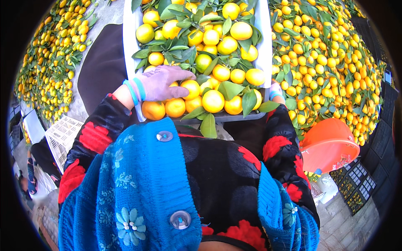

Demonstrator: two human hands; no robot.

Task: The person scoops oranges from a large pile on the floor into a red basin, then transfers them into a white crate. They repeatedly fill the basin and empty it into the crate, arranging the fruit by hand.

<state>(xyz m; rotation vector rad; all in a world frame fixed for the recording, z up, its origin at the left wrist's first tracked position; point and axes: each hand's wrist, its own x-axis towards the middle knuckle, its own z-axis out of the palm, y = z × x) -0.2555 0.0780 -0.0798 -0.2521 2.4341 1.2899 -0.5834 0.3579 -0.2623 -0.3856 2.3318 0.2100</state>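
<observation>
A white plastic crate (130, 46) filled with tangerines (213, 101) and green leaves stands right in front of me. My left hand (161, 80), in a lilac glove with a blue cuff, reaches over the crate's left wall and lies on the fruit. Its fingers are stretched out, with thumb and forefinger apart on either side of one tangerine (190, 88); I see no firm grip on it. Against the outer right side of the crate is my right hand (275, 90), also gloved. Most of it is hidden, fingers included.
A large heap of tangerines (322, 62) with leaves spreads at the right, and another heap (54, 58) at the far left. An orange tub (328, 144) sits near my right elbow. Dark crates (356, 188) line the right edge. Another person (39, 173) is at the lower left.
</observation>
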